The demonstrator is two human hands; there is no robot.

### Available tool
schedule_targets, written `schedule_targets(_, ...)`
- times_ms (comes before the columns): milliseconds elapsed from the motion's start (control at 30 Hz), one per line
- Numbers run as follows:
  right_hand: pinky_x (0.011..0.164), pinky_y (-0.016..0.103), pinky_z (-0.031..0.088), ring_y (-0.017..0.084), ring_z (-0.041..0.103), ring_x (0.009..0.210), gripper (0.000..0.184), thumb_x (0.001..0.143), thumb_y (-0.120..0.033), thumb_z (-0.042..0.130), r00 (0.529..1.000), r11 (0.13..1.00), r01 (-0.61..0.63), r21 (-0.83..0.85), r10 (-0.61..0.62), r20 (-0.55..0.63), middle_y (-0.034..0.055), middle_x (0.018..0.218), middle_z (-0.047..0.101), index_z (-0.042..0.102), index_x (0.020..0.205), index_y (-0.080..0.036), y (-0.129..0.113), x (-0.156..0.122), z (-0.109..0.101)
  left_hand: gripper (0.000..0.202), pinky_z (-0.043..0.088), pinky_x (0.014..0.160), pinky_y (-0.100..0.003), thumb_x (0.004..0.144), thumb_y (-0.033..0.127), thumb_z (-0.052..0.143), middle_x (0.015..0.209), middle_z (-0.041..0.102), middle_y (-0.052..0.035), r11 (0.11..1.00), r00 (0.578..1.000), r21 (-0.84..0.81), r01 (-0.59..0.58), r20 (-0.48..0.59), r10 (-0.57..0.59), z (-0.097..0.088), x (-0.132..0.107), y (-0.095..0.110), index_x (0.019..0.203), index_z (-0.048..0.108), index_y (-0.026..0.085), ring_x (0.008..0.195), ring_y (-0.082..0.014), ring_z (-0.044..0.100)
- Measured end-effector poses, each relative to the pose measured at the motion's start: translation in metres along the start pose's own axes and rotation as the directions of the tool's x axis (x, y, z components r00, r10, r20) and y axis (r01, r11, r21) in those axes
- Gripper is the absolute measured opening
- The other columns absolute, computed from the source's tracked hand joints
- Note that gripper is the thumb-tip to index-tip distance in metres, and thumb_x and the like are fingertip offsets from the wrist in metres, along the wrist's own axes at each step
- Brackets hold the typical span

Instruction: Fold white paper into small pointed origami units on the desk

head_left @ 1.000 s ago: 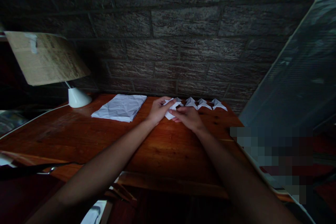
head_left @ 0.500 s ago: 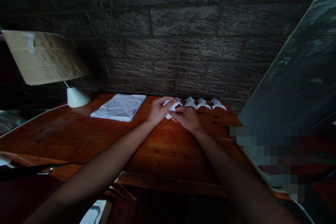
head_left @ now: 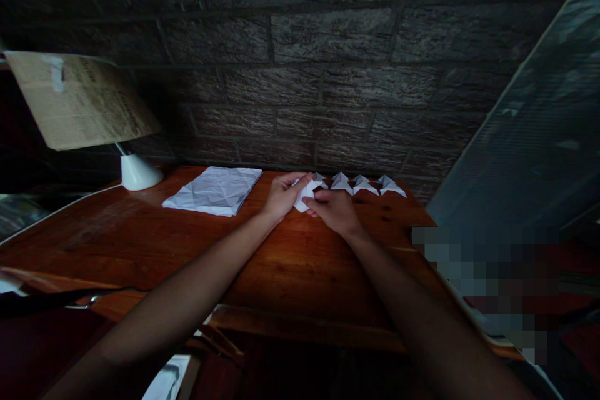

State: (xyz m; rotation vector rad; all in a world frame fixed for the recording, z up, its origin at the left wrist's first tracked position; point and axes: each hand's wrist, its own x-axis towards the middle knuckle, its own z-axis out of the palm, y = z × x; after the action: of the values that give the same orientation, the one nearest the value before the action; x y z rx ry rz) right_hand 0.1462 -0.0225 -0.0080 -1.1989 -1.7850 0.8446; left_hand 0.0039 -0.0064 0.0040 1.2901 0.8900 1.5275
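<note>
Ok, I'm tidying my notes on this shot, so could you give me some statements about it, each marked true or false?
1. The left hand and the right hand both hold a small folded paper. True.
2. The lamp stands at the right end of the table. False: it stands toward the left end.
3. The creased sheets lie between the lamp and the left hand. True.
4. The folded shapes at the back of the table are piled in a heap. False: they stand in a row.
5. The wall behind the table is smooth and white. False: it is dark and rough, in blocks.
</note>
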Motion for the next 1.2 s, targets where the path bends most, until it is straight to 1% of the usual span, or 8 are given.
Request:
schedule_targets(233,0.061,0.027,0.055,0.018,0.072,0.063,0.019,0.082,-0.034,0.068,0.999,0.996,-0.037,0.085,0.037,0.006,0.0009,0.065,0.073,0.069,0.068,-0.020,-0.007,-0.002,0.001,0.042,0.038,0.053,-0.025,0.060,0.056,0.081,0.068,0.069,-0.0012,1.000,1.000,0.023,0.014,0.027,-0.015,-0.001,0.000,0.002,0.076,0.075,0.017,0.057,-0.0125,0.053)
schedule_targets(433,0.057,0.024,0.056,0.015,0.071,0.059,0.021,0.081,-0.035,0.070,0.997,0.988,-0.066,0.136,0.060,0.050,0.0002,0.062,0.072,0.069,0.067,-0.020,-0.007,-0.002,-0.002,0.048,0.035,0.049,-0.025,0.067,0.064,0.074,0.062,0.065,-0.0017,0.994,0.995,0.085,0.070,0.069,-0.076,-0.009,0.005,0.006,0.068,0.073,0.016,0.052,-0.0117,0.050)
schedule_targets(533,0.058,0.024,0.057,0.015,0.071,0.060,0.020,0.081,-0.037,0.071,0.994,0.980,-0.100,0.173,0.092,0.054,0.0000,0.063,0.072,0.070,0.070,-0.020,-0.003,0.000,-0.004,0.044,0.036,0.052,-0.024,0.069,0.060,0.075,0.066,0.067,-0.0025,0.993,0.988,0.105,0.045,0.141,-0.059,-0.012,0.006,0.009,0.072,0.074,0.016,0.055,-0.0118,0.052)
schedule_targets(633,0.061,0.026,0.058,0.015,0.071,0.061,0.018,0.080,-0.036,0.072,0.991,0.972,-0.128,0.199,0.121,0.050,0.0003,0.065,0.073,0.072,0.074,-0.019,-0.001,0.002,-0.005,0.036,0.041,0.058,-0.025,0.064,0.048,0.082,0.073,0.070,-0.0029,0.995,0.979,0.099,0.027,0.200,-0.046,-0.013,0.005,0.012,0.079,0.075,0.017,0.060,-0.0127,0.056)
schedule_targets(733,0.062,0.026,0.059,0.015,0.071,0.061,0.015,0.080,-0.034,0.072,0.990,0.968,-0.139,0.207,0.129,0.060,0.0005,0.066,0.073,0.073,0.076,-0.019,0.000,0.002,-0.006,0.034,0.043,0.059,-0.025,0.060,0.042,0.086,0.074,0.071,-0.0028,0.996,0.982,0.084,0.038,0.182,-0.053,-0.011,0.003,0.013,0.080,0.075,0.017,0.062,-0.0128,0.057)
schedule_targets(867,0.064,0.024,0.059,0.013,0.071,0.063,0.012,0.080,-0.031,0.074,0.987,0.953,-0.146,0.264,0.122,0.107,0.0009,0.071,0.075,0.074,0.080,-0.019,-0.003,0.001,-0.008,0.033,0.042,0.057,-0.025,0.062,0.043,0.084,0.074,0.071,-0.0022,0.996,0.986,0.062,0.061,0.151,-0.070,-0.013,0.005,0.008,0.080,0.075,0.017,0.060,-0.0124,0.057)
schedule_targets(1067,0.061,0.020,0.059,0.011,0.072,0.066,0.020,0.085,-0.037,0.070,0.977,0.926,-0.171,0.337,0.114,0.183,0.0036,0.075,0.076,0.074,0.083,-0.018,-0.010,0.000,-0.013,0.035,0.040,0.054,-0.024,0.061,0.042,0.085,0.072,0.068,-0.0011,0.995,0.990,0.001,0.097,0.104,-0.096,-0.018,0.013,0.001,0.081,0.074,0.017,0.057,-0.0117,0.055)
schedule_targets(1200,0.066,0.021,0.060,0.011,0.072,0.068,0.016,0.083,-0.034,0.072,0.975,0.911,-0.179,0.371,0.113,0.193,0.0030,0.075,0.076,0.074,0.082,-0.018,-0.009,0.000,-0.014,0.036,0.038,0.052,-0.024,0.061,0.042,0.085,0.071,0.069,-0.0019,0.995,0.992,-0.002,0.097,0.085,-0.097,-0.017,0.014,0.000,0.082,0.074,0.016,0.055,-0.0111,0.054)
